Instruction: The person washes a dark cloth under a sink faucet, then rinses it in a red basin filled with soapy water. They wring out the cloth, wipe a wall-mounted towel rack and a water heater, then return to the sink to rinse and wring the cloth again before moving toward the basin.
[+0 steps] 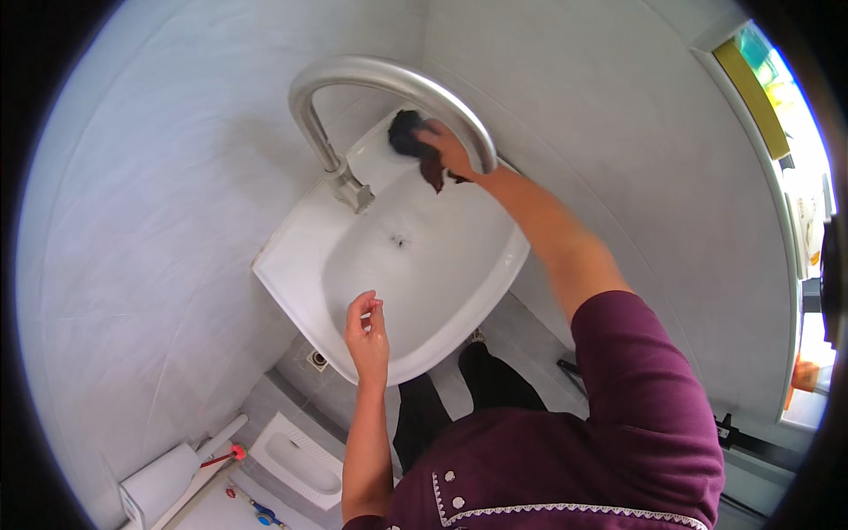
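head view: right hand (448, 148) presses dark cloth (408, 132) on white sink (300, 243) rim.

White basin (459, 291), silver-grey metal faucet (389, 84), pale grey-white wall tiles (159, 203) with faint veining, grey floor tiles (521, 331). Cloth (413, 141) in the right hand (450, 152) is dark, near black with a reddish-brown tail; the sleeve and top (618, 424) are plain maroon with white scalloped trim and white dots at the neckline, trousers (459, 397) black. Low on the floor: white squat pan (300, 459), white container (159, 486), small red-tipped tool (228, 458); yellow and green band by the window (760, 84).
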Tool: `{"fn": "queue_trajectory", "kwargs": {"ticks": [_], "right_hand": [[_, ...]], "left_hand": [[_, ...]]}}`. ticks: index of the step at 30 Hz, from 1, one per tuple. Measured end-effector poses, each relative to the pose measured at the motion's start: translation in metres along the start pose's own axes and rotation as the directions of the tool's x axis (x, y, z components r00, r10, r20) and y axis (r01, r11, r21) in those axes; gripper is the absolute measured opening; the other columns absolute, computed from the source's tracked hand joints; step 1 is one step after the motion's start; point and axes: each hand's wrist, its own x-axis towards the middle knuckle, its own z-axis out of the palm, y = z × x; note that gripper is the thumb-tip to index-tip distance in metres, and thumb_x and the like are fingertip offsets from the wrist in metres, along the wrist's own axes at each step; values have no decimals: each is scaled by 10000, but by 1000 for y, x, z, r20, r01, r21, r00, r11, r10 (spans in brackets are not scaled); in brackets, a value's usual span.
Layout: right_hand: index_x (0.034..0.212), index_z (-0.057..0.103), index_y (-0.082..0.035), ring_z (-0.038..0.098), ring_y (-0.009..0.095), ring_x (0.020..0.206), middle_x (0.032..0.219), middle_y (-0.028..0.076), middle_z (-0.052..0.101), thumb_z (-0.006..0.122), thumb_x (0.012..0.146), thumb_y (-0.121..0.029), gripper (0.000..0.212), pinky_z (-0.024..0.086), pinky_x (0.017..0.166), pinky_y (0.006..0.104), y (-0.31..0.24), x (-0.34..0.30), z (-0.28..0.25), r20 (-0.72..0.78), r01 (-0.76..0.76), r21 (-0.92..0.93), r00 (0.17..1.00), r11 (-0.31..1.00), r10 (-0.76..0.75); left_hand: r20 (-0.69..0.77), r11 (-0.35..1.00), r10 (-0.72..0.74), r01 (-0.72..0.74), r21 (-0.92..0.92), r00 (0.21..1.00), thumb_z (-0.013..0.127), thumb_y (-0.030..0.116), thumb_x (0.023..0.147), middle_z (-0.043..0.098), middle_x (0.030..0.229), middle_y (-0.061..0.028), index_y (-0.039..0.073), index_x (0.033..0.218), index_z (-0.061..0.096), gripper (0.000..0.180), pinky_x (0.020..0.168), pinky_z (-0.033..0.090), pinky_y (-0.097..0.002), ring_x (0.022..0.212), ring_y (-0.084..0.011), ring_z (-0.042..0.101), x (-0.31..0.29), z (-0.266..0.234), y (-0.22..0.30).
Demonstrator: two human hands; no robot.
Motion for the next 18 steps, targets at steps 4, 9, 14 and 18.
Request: {"fn": "queue_trajectory", "kwargs": {"ticks": [4, 9, 14, 18], "right_hand": [[1265, 608, -240, 490, 373, 1147, 1369, 127, 492, 618, 788, -44, 516, 436, 947, 474, -3, -94, -71, 19, -50, -118, 998, 992, 53], [1133, 687, -197, 520, 382, 1049, 1287, 163, 535, 631, 785, -88, 369, 475, 885, 480, -41, -189, -82, -62, -80, -354, 996, 932, 62], [1029, 709, -190, 543, 351, 979, 1180, 142, 571, 635, 772, -123, 275, 513, 769, 465, -126, -219, -75, -29, -131, -410, 991, 903, 130], [939, 708, -201, 553, 326, 952, 1076, 90, 589, 604, 777, -103, 217, 529, 738, 446, -200, -222, -58, 103, -138, -183, 982, 973, 159]], "left_hand": [[53, 997, -51, 54, -50, 997, 579, 33, 938, 666, 963, -45, 55, 1130, 631, 200, 745, 482, -280, 902, -136, 636, -22, 30, 6], [73, 999, 0, 4, -49, 997, 590, 39, 930, 669, 947, -43, 51, 1097, 643, 176, 709, 491, -273, 844, -136, 621, -16, 28, 7], [78, 997, 72, -72, -7, 994, 611, 26, 899, 661, 922, -55, 61, 1092, 648, 199, 693, 502, -269, 825, -141, 620, -29, 34, -7], [221, 989, 69, -95, 110, 973, 664, 33, 822, 564, 1204, -107, 91, 1306, 522, 508, 768, 526, -313, 1057, -215, 582, -37, 24, 4]]}}
